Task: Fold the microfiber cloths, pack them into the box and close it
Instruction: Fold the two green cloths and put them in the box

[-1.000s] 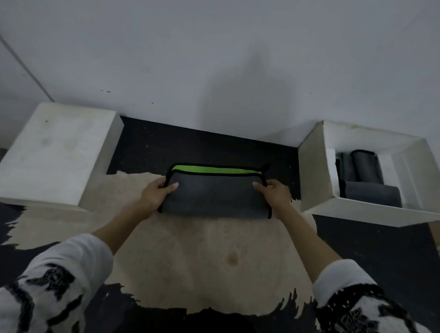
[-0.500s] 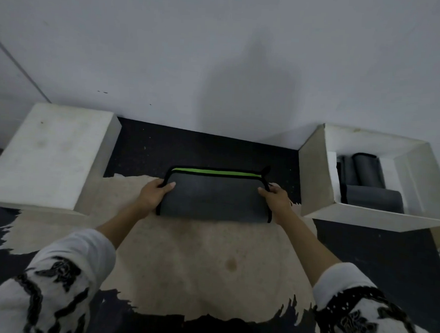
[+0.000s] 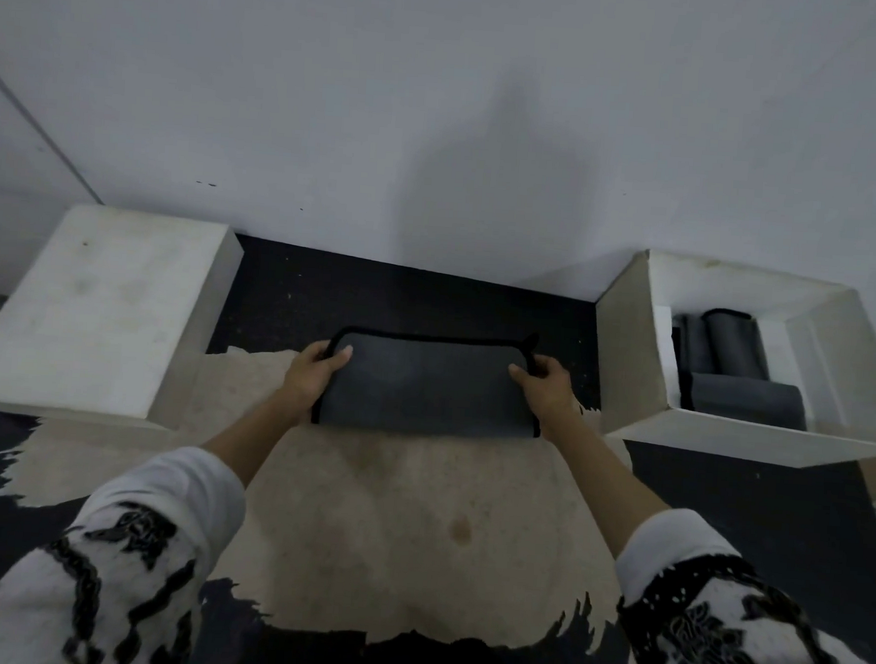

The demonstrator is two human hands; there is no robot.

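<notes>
A dark grey microfiber cloth [image 3: 427, 385] with black edging lies folded on the floor in front of me, half on a beige mat [image 3: 388, 524]. My left hand [image 3: 313, 375] grips its left end, thumb on top. My right hand [image 3: 545, 389] grips its right end the same way. To the right stands an open white box [image 3: 624, 353] that holds several rolled or folded grey cloths [image 3: 731, 370]. At the left lies a white box lid [image 3: 99, 306], its flat side up.
A white wall rises just behind the cloth and both box parts. Dark speckled floor shows between lid and box and to the right of the mat. My patterned white sleeves fill the bottom corners.
The top layer of the cloth has been drawn over the far edge, so the bright green strip seen earlier is now covered. Both hands stay at the cloth's ends.
</notes>
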